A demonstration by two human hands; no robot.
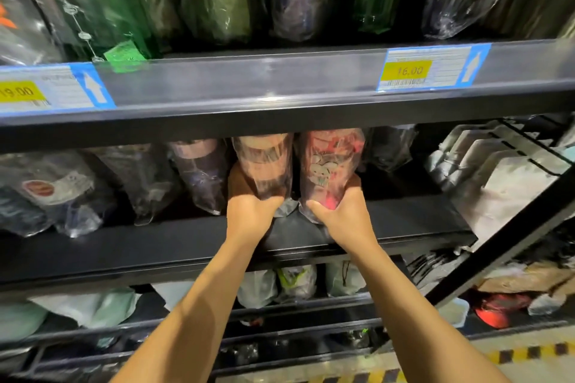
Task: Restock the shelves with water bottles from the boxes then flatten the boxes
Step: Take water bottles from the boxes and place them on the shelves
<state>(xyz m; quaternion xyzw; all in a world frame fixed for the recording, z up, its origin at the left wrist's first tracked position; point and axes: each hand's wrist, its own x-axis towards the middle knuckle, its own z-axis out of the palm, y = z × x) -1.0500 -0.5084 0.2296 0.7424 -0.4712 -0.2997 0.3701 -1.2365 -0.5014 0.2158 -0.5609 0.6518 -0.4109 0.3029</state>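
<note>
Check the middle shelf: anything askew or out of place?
Yes. Left of the brown bottle in the left hand and the red bottle in the right hand, wrapped bottles lie tipped and leaning on the middle shelf, not upright. No spill or damage shows.

A brown-banded bottle (263,165), a red bottle (330,162) with pale, perhaps cartoon, print; black shelf (155,246); yellow price tag (407,70).

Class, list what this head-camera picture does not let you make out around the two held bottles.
Head view:
Tops of brown bottle and red bottle: hidden behind upper shelf edge.
Their bases: covered by left hand, right hand.
Small print on 16.00 label: blurred.
Left label: cut by frame edge.
</note>
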